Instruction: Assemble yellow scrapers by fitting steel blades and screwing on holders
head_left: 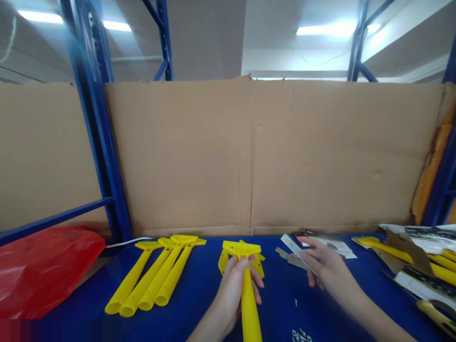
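My left hand [232, 287] is closed around a yellow plastic scraper handle [251, 304], just below its wide, flat head. Behind and under that head lie flat yellow plates [223, 261], partly hidden by it. A flat silver metal blade [296, 251] with small holes is pinched between the thumb and fingers of my right hand [326, 266]. More metal blades [288, 257] lie on the blue table just beneath it, partly covered by the hand. Several matching yellow handles [156, 275] rest side by side to the left, hollow ends toward me.
A red plastic bag [53, 270] lies at the left beside the blue rack post [103, 128]. Cardboard [185, 156] walls off the back. At the right are packaged yellow tools [388, 249], a yellow-handled screwdriver [432, 313] and white-and-black packaging [338, 246]. The blue tabletop [278, 308] carries white markings.
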`<state>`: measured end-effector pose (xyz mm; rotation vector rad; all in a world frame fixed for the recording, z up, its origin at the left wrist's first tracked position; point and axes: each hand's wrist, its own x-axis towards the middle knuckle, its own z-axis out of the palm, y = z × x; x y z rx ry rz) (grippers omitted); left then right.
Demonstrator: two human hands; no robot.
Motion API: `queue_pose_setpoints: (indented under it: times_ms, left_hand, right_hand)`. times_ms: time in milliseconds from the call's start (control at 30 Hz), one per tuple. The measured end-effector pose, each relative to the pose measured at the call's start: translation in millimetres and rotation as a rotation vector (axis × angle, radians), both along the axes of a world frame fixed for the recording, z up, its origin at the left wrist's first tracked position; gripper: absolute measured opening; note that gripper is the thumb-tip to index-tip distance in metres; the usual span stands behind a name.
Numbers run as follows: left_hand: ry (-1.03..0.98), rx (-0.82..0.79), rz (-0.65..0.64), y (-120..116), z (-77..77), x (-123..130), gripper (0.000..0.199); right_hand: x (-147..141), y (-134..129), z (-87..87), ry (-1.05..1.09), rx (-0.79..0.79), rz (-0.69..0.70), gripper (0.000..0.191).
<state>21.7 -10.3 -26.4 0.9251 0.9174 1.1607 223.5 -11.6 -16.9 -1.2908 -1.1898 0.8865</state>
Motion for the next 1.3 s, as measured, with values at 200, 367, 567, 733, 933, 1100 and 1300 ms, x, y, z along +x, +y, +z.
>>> queue_pose_setpoints:
  times_ms: [200,367,567,733,933,1100,1300]
  left_hand:
    - [0.052,-0.048,-0.077,-7,1.5,5,0.044]
    - [0.05,-0.026,-0.109,-6,0.3,8,0.058]
    - [0.135,-0.029,-0.1,-5,-2.7,7,0.057]
    - [0.167,0.034,-0.162,-7,-2.9,8,0.055]
    - [0.155,0.048,-0.226,-6,-3.0,9,0.055]
    - [0.141,0.073,-0.211,-1,-5.5,13,0.052]
    - [0.078,0.111,-0.257,2,-7.9,17,0.057]
  right_hand:
    - [-12,-7,13.1,0.016,0.069,0.033,0.032]
    - [-17,-6,8.2,0.032,0.071,0.04,0.032]
    - [-20,-6,7.9,0.066,0.064,0.087,0.034]
    - [-25,-10,10.5,0.171,0.105,0.141,0.035]
    - [-31,-14,10.8,0.029,0.089,0.122,0.029]
    - [-32,-15,7.8,-0.026,0.126,0.101,0.036]
    - [-29,-8,-6.3,-0.024,0.031,0.215,0.044]
